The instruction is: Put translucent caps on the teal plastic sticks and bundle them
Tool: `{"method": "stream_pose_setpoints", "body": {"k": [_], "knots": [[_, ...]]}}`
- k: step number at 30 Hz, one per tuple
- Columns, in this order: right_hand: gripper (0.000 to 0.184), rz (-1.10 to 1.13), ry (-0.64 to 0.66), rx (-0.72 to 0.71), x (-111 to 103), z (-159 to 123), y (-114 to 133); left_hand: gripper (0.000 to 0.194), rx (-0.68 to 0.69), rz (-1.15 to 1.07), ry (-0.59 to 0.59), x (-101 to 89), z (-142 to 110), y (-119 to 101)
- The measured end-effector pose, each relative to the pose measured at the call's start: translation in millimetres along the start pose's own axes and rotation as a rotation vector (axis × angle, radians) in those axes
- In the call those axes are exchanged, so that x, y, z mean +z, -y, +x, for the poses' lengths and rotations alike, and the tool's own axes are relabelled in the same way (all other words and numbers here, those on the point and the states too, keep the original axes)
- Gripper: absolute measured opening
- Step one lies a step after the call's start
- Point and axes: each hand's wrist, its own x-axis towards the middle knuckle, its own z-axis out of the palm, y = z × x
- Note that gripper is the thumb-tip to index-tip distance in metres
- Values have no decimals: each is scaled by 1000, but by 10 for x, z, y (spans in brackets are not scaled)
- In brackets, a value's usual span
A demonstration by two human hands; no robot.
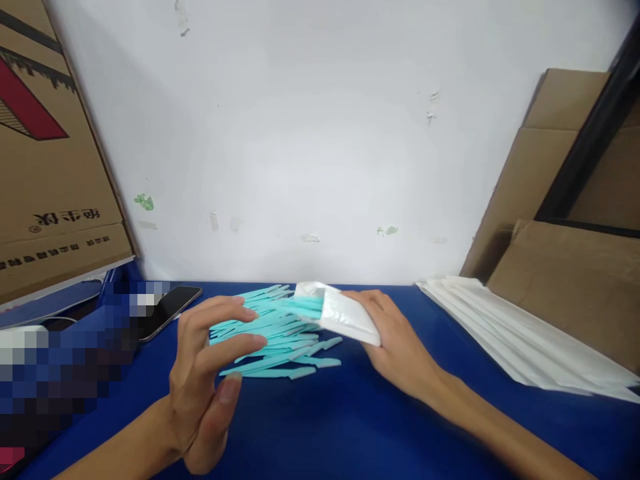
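Observation:
My right hand (395, 340) grips a small white bubble mailer (350, 317), tilted with its mouth facing left. Several turquoise sticks show in that opening. Below and left of it, a loose pile of turquoise eyebrow razors (280, 333) lies on the blue table, blades mostly pointing right. My left hand (213, 373) hovers at the pile's near left side, fingers bent and apart, thumb separate, holding nothing. My right fingertips are hidden behind the mailer.
A stack of flat white mailers (520, 347) lies at the right, beside cardboard (565, 287). On the left are a phone (170, 310) and a large printed carton (55, 160). A white wall (290, 133) stands behind the blue table (310, 427). The lower left is pixelated.

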Motion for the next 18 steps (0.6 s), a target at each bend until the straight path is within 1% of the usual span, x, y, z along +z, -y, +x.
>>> {"method": "stream_pose_setpoints", "body": {"k": [1, 3, 4, 6, 8, 10, 13, 14, 16, 18], "knots": [[52, 56, -53, 26, -34, 25, -21, 34, 6, -43, -92, 12, 5, 3], [40, 173, -162, 98, -105, 73, -40, 36, 62, -129, -184, 27, 40, 0], [38, 234, -210, 137, -138, 91, -38, 38, 95, -155, -171, 27, 65, -4], [39, 372, -279, 206, -193, 111, -21, 42, 150, -180, -94, 13, 114, -12], [42, 530, -317, 265, -225, 109, -2, 43, 168, -186, -39, -10, 145, -15], [45, 676, -336, 332, -237, 94, 12, 42, 162, -177, -11, -27, 155, -16], [52, 870, -301, 430, -257, 80, 39, 42, 155, -168, 20, -32, 147, -21], [53, 940, -264, 453, -271, 78, 54, 42, 152, -166, 27, -29, 144, -25], [53, 1084, -150, 482, -310, 73, 95, 43, 142, -172, 42, -17, 139, -39], [53, 1184, -58, 503, -350, 53, 141, 45, 123, -197, 61, 2, 134, -59]]}}
